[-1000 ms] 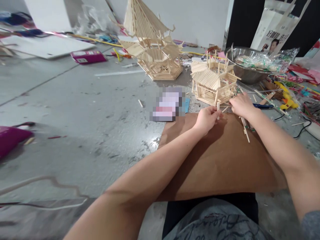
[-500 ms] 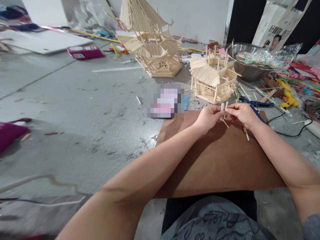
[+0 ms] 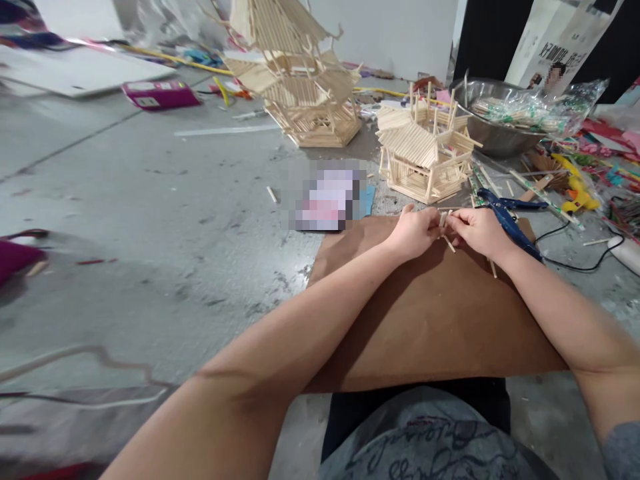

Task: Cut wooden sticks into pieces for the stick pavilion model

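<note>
My left hand point(image 3: 414, 232) is closed in a pinch on a short pale wooden stick point(image 3: 443, 219) held nearly upright. Right beside it, my right hand point(image 3: 481, 232) pinches another short stick point(image 3: 449, 216), and the fingertips of both hands almost meet. A loose stick point(image 3: 451, 245) slants just under the fingers, and one more stick point(image 3: 493, 268) shows below my right hand. Both hands are over the far part of a brown board point(image 3: 430, 327). My fingers partly hide how the sticks touch each other.
Beyond the board stand a small stick-built pavilion point(image 3: 427, 157) and a taller stick pagoda point(image 3: 313, 100). A phone point(image 3: 327, 200) lies left of them. Blue tools point(image 3: 513, 220) with a black cord lie right of my hand. A metal bowl point(image 3: 493, 137) holds bagged sticks.
My hands have drawn closer together, and the sticks between them are more covered by my fingers. The view has shifted slightly; the models and phone stay in place.
</note>
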Available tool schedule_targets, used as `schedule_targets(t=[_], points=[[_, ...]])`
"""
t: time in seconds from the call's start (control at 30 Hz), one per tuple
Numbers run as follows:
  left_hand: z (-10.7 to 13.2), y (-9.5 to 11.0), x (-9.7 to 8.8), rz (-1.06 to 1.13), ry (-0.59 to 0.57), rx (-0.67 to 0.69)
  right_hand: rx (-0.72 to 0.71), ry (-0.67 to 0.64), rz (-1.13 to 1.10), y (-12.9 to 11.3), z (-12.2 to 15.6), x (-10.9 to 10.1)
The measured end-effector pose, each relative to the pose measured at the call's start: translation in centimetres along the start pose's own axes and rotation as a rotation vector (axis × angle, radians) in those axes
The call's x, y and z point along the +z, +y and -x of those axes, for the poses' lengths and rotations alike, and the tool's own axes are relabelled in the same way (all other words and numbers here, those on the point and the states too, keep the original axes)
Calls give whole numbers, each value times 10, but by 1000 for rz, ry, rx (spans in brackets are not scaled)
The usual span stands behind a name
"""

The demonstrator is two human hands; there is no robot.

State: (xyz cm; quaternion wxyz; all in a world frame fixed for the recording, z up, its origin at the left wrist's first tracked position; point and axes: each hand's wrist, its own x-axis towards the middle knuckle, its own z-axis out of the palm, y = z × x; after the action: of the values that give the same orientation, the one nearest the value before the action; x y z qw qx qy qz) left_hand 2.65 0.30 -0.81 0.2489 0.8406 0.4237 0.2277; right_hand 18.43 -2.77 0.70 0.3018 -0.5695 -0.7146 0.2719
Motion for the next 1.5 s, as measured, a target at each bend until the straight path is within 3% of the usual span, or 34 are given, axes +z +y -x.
schedule_targets(t=[0.23, 0.63, 0.9, 1.27, 1.37, 1.5], points=[[-3, -6, -2, -27, -14, 18, -110, 17, 88, 3, 0, 2], [-2, -6, -1, 9, -24, 4, -21, -28, -164, 12, -1, 7], [-1, -7, -2, -32, -63, 89, 4, -6, -152, 8, 1, 8], [-4, -10, -1, 29, -67, 89, 175, 15, -242, 2, 0, 11], [-3, -12, 0, 148, -45, 83, 186, -13, -207, -1, -1, 3], [-3, -14, 0, 308, 0, 21, 138, -20, 54, -4, -3, -11]])
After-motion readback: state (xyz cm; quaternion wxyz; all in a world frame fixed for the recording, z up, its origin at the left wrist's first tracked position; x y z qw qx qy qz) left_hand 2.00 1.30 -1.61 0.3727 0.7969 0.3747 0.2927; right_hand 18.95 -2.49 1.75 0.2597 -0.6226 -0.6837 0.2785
